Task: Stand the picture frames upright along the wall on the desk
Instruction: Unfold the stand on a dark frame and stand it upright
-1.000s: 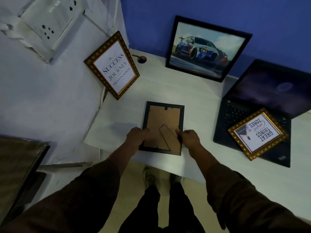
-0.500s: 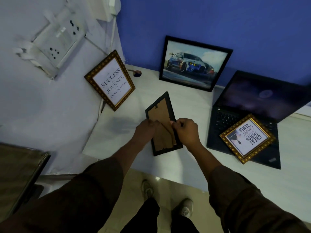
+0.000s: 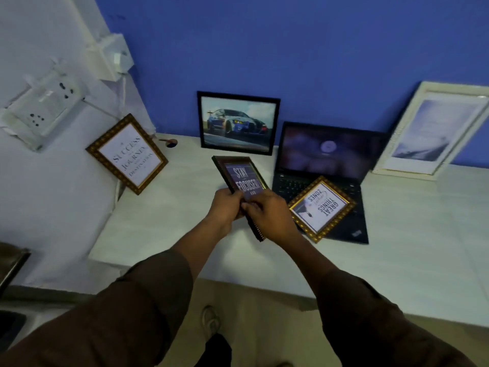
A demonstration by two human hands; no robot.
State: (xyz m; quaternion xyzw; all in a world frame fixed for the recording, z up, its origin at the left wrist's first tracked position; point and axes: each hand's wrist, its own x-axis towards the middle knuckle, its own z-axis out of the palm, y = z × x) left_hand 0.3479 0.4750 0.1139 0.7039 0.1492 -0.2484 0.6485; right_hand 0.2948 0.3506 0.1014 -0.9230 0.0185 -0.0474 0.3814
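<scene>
1. Both hands hold the dark-framed "Stay Focused" frame (image 3: 242,181) raised off the tabletop (image 3: 164,234), printed face up toward the camera. The left hand (image 3: 225,207) closes on its lower left edge and the right hand (image 3: 270,215) on its lower right edge; each grip is fast on the frame. Judgement: two hands steady it for turning and for setting out the rear stand, which cannot be seen here.
2. The held frame sits just in front of the car picture (image 3: 238,123), which leans upright against the blue wall (image 3: 317,49).
3. Left of the car picture, the gold "Success" frame (image 3: 127,154) leans on the white side wall (image 3: 53,194).
4. Right of the car picture stands an open laptop (image 3: 325,165); a gold "Great Things" frame (image 3: 321,207) lies flat on its keyboard, not yet stood up.
5. Further right, a large white frame (image 3: 434,131) leans on the blue wall.
6. The tabletop is pale and plain, set in a room corner; a socket panel (image 3: 45,102) is mounted on the side wall.
</scene>
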